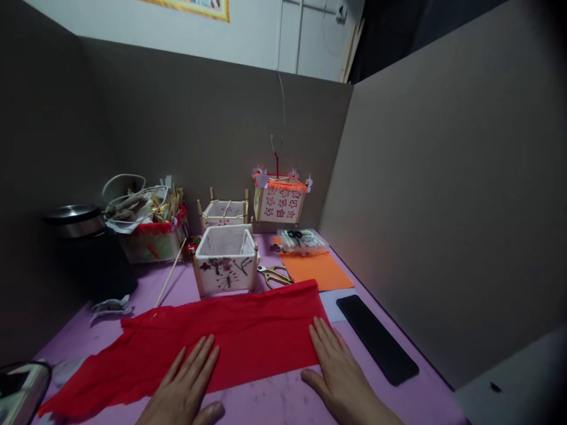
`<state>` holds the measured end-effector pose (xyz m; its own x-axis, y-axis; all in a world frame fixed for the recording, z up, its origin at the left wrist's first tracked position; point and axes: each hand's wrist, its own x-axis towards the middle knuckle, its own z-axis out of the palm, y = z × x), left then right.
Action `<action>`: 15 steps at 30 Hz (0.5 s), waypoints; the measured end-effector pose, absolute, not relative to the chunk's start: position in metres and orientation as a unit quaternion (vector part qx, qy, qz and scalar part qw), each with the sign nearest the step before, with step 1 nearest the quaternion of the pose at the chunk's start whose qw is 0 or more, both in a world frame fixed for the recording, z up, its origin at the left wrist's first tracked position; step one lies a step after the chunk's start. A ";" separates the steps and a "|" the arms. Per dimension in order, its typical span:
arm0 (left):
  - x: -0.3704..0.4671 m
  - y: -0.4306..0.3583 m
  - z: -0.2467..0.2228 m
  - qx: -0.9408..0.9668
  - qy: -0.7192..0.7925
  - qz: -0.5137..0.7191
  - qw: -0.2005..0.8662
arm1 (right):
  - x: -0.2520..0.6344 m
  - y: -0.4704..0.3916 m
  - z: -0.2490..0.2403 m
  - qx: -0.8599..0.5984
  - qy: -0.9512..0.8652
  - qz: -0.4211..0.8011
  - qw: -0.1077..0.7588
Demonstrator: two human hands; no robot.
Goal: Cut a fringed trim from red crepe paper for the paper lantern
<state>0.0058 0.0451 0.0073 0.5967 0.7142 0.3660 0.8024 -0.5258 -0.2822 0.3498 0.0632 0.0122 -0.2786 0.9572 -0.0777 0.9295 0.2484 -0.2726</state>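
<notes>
Red cloth (261, 339) stretched wide across the table, its back edge running just in front of a painted white lantern (225, 274), its rumpled left end trailing toward the near corner. Room to work: purple tabletop (266, 401) shows between the hands along the front edge, and another strip runs between the right hand (334, 369) and a black phone (377, 339). Left hand (183, 383) flat on the cloth, fingers slightly parted, thumb out; right fingers lie close together over the cloth's right edge, thumb splayed inward, neither hand pinching anything. Beyond it, gold-handled scissors (275, 276) and an orange sheet (316, 271); a second lantern (281, 203) hangs behind, with grey partitions (425, 177) enclosing the table.
</notes>
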 end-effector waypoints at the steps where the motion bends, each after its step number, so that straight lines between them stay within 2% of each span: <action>1: 0.007 0.045 0.008 -0.865 -0.431 -0.107 0.232 | 0.349 0.063 0.012 -0.601 -0.786 0.134 0.051; 4: 0.006 0.046 0.006 -0.861 -0.421 -0.117 0.259 | 0.350 0.063 0.010 -0.605 -0.782 0.136 0.058; 8: -0.001 0.049 -0.009 -0.864 -0.425 -0.118 0.244 | 0.350 0.064 0.007 -0.604 -0.781 0.140 0.074; 15: -0.024 0.068 -0.054 -0.867 -0.428 -0.141 0.211 | 0.347 0.062 0.022 -0.603 -0.774 0.177 0.076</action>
